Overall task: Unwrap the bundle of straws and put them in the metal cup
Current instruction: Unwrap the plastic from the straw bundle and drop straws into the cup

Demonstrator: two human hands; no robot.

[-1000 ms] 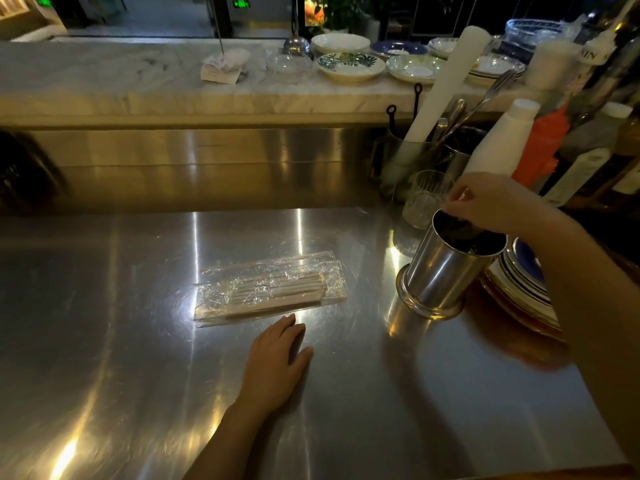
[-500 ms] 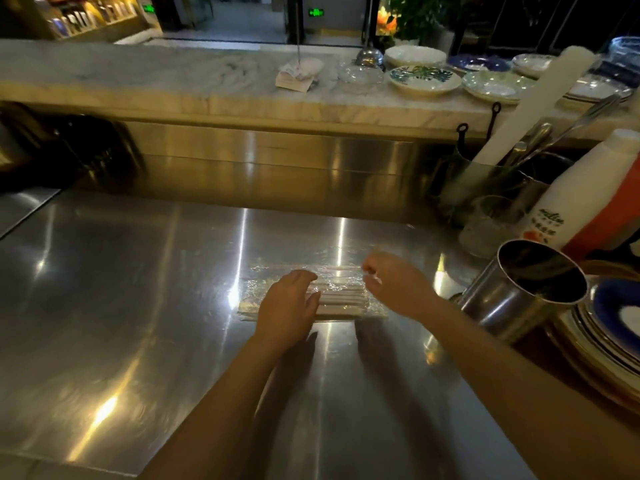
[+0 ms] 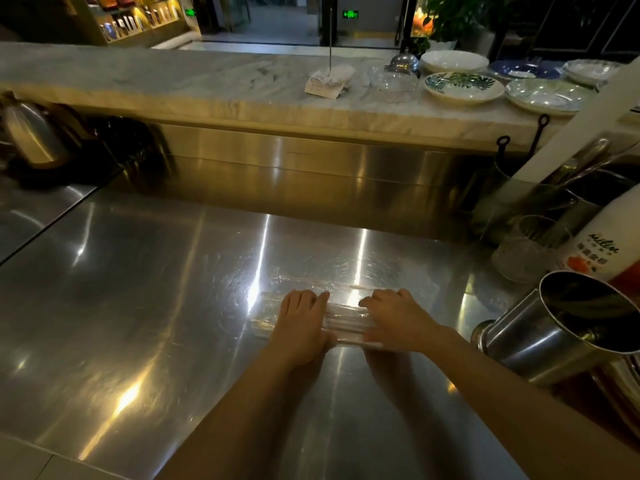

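Note:
A bundle of pale straws wrapped in clear plastic film lies flat on the steel counter. My left hand rests on the bundle's left part, fingers laid over it. On the right part lies my right hand, fingers spread across the wrap. Both hands press on the bundle; whether either grips the film cannot be told. The metal cup stands to the right, apart from my hands, its dark opening toward me.
A white squeeze bottle, a glass and a container of utensils crowd the right side. Plates sit on the marble ledge behind. A kettle stands far left.
My right hand left the metal cup and came down onto the bundle. My left hand moved forward onto the bundle's left part. The view shifted left and closer.

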